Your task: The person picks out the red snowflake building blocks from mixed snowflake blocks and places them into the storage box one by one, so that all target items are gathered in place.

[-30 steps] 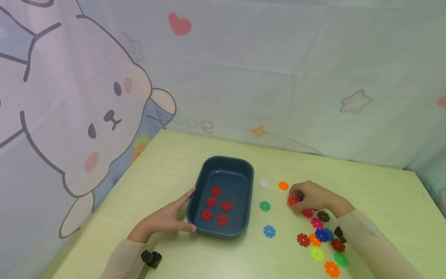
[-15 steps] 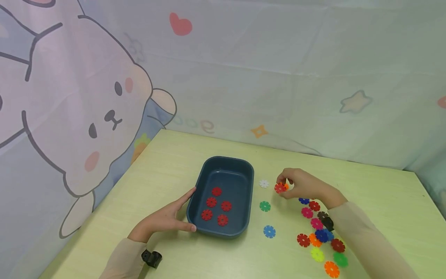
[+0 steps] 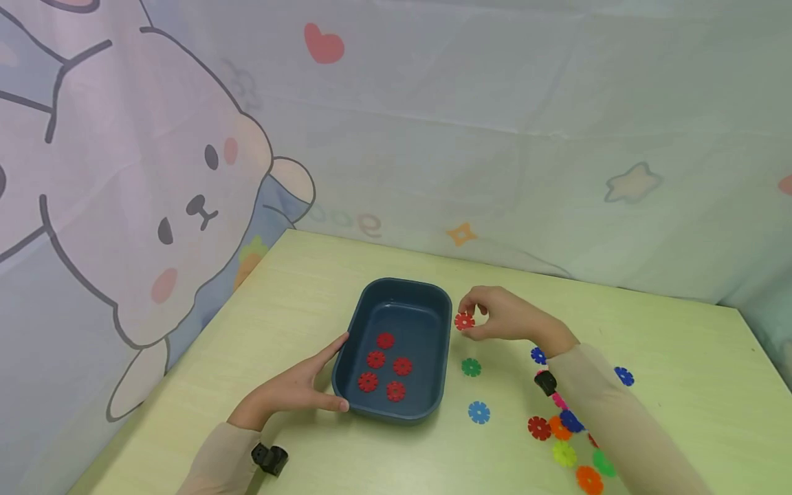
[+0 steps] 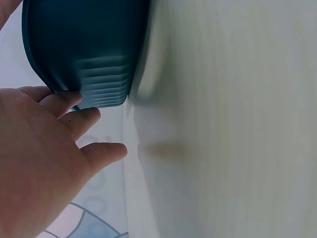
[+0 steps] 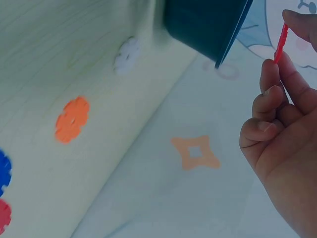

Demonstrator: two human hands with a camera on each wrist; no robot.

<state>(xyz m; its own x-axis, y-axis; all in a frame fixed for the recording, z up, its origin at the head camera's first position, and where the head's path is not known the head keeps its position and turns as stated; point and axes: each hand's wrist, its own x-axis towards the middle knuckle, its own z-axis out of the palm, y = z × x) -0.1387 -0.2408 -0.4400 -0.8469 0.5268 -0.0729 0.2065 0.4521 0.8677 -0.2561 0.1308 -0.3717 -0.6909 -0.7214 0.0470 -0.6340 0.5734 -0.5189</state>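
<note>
My right hand [image 3: 504, 315] pinches a red notched plastic disc [image 3: 464, 321] between thumb and fingertips, just right of the blue tray's rim. In the right wrist view the red disc [image 5: 282, 43] shows edge-on, raised above the table. My left hand [image 3: 293, 388] rests against the left side of the dark blue tray [image 3: 448, 337], thumb at its near-left corner and a finger along the side. The left wrist view shows those fingers fairly straight and spread, beside the tray's outer wall [image 4: 79, 44]. Several red discs [image 3: 402, 366] lie flat on the tray's floor.
Right of the tray lie a green disc [image 3: 471, 367] and a light blue disc [image 3: 479, 412]. A white disc [image 5: 127, 54] and an orange disc [image 5: 72, 119] lie below the right hand. More coloured discs, among them yellow [image 3: 564, 453], spread under the right forearm. A printed cloth [image 3: 495, 137] hangs behind.
My right hand has carried the red disc up and leftward from the scattered discs to beside the tray's right rim. The left hand and the tray have stayed put.
</note>
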